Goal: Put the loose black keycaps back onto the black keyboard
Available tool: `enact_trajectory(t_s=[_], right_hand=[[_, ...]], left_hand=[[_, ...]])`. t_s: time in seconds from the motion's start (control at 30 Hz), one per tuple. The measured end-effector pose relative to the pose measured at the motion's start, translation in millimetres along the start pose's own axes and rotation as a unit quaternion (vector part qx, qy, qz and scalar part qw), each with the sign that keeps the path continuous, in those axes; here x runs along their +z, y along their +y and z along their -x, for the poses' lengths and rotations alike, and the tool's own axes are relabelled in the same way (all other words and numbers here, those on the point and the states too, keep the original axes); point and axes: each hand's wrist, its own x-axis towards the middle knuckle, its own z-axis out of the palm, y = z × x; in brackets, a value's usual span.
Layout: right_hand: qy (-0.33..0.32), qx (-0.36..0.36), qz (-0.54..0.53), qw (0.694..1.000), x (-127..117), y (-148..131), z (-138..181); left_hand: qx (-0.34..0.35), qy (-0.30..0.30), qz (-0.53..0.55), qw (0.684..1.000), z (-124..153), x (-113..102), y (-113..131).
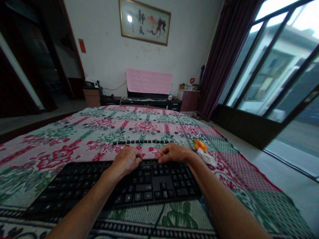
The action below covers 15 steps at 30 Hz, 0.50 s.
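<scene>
A black keyboard (pixel 159 182) lies flat on the patterned cloth in front of me, slightly turned. My left hand (pixel 128 158) rests at its upper edge, left of the middle, with the fingers curled in. A short way to the right, my right hand (pixel 173 153) is pinched at the same edge. Whatever either hand may hold is hidden or too small to make out. Beyond the hands, a row of several loose black keycaps (pixel 141 141) is lined up on the cloth. Part of the keyboard is covered by my left forearm.
The flowered cloth (pixel 74 146) covers the table. Right of my right hand lie an orange crumpled thing (pixel 200 145) and a white crumpled tissue (pixel 207 157). At the far wall, a pink cloth (pixel 149 80) hangs over a television. Glass doors (pixel 269 73) stand at the right.
</scene>
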Motion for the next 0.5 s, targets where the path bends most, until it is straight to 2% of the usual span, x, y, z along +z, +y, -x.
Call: enact_trajectory(t_s=[0.2, 0.5], right_hand=[[0.000, -0.023, 0.015, 1.000, -1.4, -1.3, 2.6], [0.017, -0.002, 0.017, 1.000, 2.1, 4.0, -4.3]], left_hand=[[0.003, -0.008, -0.002, 1.000, -0.3, -0.6, 1.1], [-0.009, -0.009, 0.006, 1.000, -0.3, -1.0, 1.6]])
